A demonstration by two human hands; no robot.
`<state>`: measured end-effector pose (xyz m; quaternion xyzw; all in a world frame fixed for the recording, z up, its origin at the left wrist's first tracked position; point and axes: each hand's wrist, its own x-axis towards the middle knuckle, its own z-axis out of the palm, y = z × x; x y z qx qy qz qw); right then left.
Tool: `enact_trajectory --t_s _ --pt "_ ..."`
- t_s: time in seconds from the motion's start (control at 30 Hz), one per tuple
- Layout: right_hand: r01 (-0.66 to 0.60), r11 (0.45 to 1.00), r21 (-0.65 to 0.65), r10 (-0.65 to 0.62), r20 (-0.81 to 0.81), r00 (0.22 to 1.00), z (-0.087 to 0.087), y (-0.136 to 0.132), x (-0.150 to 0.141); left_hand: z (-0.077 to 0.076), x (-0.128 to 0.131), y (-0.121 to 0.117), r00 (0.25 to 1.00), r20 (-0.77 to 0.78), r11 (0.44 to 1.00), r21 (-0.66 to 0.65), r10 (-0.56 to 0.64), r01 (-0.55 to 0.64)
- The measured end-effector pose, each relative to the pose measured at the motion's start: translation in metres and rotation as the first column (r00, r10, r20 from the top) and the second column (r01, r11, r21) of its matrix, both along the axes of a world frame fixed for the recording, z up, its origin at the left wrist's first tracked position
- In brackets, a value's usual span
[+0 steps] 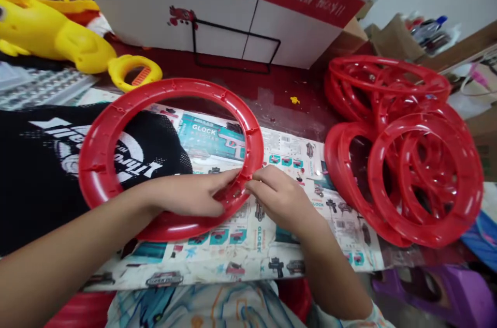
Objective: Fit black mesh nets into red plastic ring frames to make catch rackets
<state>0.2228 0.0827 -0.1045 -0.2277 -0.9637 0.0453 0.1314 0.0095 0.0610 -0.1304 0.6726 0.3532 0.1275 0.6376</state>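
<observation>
A red plastic ring lies in front of me with its ribbed, hollow side up. Across its lower right part rests my left hand, thumb and fingers apart, holding the ring down. Small bits, too blurred to name, show in the channel between that thumb and those fingers. My right hand is at the outer right edge of the ring, fingertips pinched together against the rim. Whatever is in that pinch is hidden. Under the ring's left side lies black cloth with white print.
Several more red rings are heaped at the right. Yellow plastic pieces lie at the back left. A white and red carton stands behind. Printed sheeting covers the table front; a purple plastic part sits below right.
</observation>
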Motion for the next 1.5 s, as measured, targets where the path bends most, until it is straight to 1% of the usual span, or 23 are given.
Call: enact_trajectory --t_s 0.07,0.13,0.2,0.23,0.27,0.37,0.47,0.53,0.63,0.7,0.9,1.0,1.07,1.2,1.3,1.4,1.5 --pt "-0.003 1.000 0.022 0.003 0.021 1.000 0.001 0.001 -0.001 -0.002 0.000 -0.001 0.995 0.095 0.995 -0.100 0.016 -0.007" --pt "-0.016 0.998 0.053 0.014 0.032 0.999 0.002 0.001 0.000 -0.003 0.002 -0.003 0.986 0.153 0.979 -0.200 0.062 -0.031" --pt "-0.038 0.997 0.067 0.035 0.034 0.999 0.005 0.002 0.001 -0.003 0.004 -0.006 0.982 0.158 0.964 -0.259 0.101 -0.057" --pt "-0.045 0.996 0.071 0.043 0.030 0.999 0.007 0.002 0.002 -0.002 0.005 -0.007 0.983 0.143 0.962 -0.266 0.111 -0.069" --pt "-0.049 0.996 0.076 0.047 0.023 0.999 0.008 0.002 0.003 0.000 0.006 -0.008 0.986 0.116 0.962 -0.259 0.115 -0.082" --pt "-0.041 0.994 0.102 0.041 0.001 0.999 0.012 0.003 0.006 0.006 0.005 -0.011 0.994 -0.028 0.969 -0.217 0.110 -0.114" --pt "-0.031 0.996 0.087 0.032 -0.013 0.999 0.015 0.004 0.008 0.011 0.003 -0.015 0.984 -0.152 0.982 -0.150 0.088 -0.111" --pt "-0.067 0.996 0.064 0.068 -0.010 0.998 0.016 0.003 0.009 0.012 0.003 -0.018 0.979 -0.188 0.991 -0.096 0.074 -0.093" --pt "-0.145 0.989 0.038 0.144 0.020 0.989 0.018 0.002 0.010 0.011 0.003 -0.021 0.974 -0.217 0.996 -0.054 0.061 -0.074" --pt "-0.163 0.986 0.030 0.162 0.037 0.986 0.020 0.001 0.010 0.010 0.003 -0.021 0.972 -0.225 0.996 -0.050 0.061 -0.074" --pt "-0.123 0.990 0.070 0.123 0.013 0.992 0.026 -0.002 0.008 0.018 0.003 -0.021 0.968 -0.233 0.992 -0.069 0.091 -0.110" --pt "-0.114 0.991 0.066 0.115 -0.018 0.993 0.023 -0.005 0.005 0.022 0.005 -0.024 0.978 -0.178 0.992 -0.035 0.111 -0.119" --pt "-0.090 0.994 0.053 0.092 -0.033 0.995 0.019 -0.007 0.002 0.022 0.007 -0.026 0.981 -0.151 0.991 -0.042 0.122 -0.130" --pt "-0.050 0.999 0.005 0.050 -0.057 0.997 0.012 -0.009 -0.001 0.018 0.008 -0.030 0.975 -0.172 0.979 -0.120 0.143 -0.165" --pt "-0.035 0.997 -0.073 0.033 -0.038 0.999 0.009 -0.006 -0.002 0.017 0.008 -0.032 0.977 -0.155 0.970 -0.172 0.146 -0.173" --pt "0.001 0.978 -0.210 -0.014 -0.061 0.998 0.008 -0.003 -0.002 0.018 0.009 -0.032 0.978 -0.129 0.961 -0.207 0.161 -0.186" --pt "0.029 0.937 -0.349 -0.069 -0.103 0.992 0.008 -0.003 -0.003 0.014 0.012 -0.031 0.975 -0.116 0.961 -0.184 0.188 -0.207"
